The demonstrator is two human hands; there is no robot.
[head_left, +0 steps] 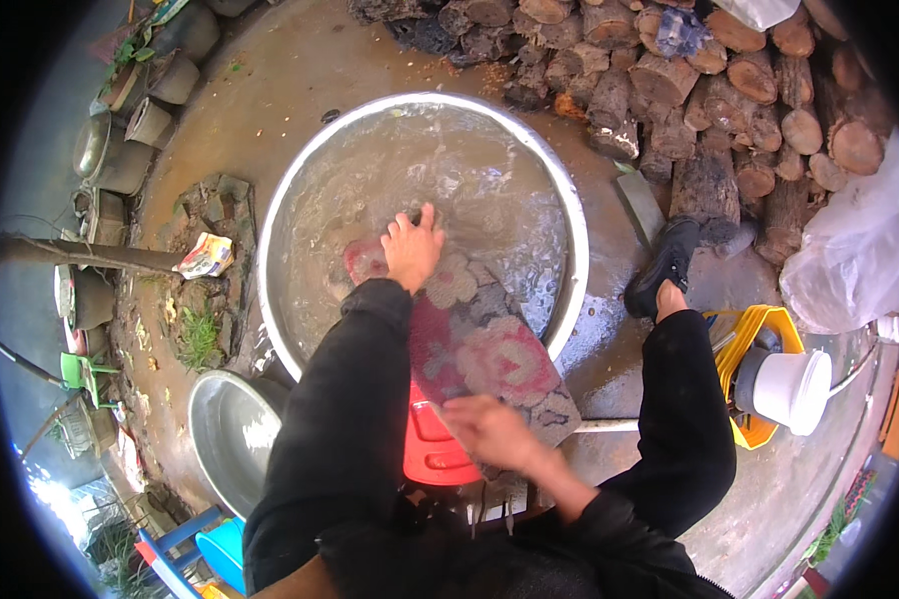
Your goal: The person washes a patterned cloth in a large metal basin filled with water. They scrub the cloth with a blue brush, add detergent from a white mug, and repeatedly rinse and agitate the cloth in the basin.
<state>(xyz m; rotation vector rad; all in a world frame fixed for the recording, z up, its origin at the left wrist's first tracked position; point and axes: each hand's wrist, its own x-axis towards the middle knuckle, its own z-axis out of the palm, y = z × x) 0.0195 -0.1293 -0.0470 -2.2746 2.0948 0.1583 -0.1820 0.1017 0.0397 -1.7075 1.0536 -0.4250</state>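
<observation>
A wet floral mat (pixel 509 359) in grey, beige and red slants across the near rim of a large round metal basin (pixel 577 247) of murky water, its far end in the water. My left hand (pixel 413 243), in a dark sleeve, is over the mat's far end; a small dark patch shows between its fingers, and whether it grips anything is unclear. My right hand (pixel 487 430), slightly blurred, holds the mat's near left edge. Under the mat, a red plastic object (pixel 434 449) with recessed slots partly shows.
A smaller metal basin (pixel 232 434) stands at near left, by a blue plastic item (pixel 225 550). Stacked logs (pixel 667 82) lie at far right, with a concrete block (pixel 639 202) beside my shoe (pixel 663 262). Right of my leg are a yellow crate (pixel 753 337) and a white bucket (pixel 790 389).
</observation>
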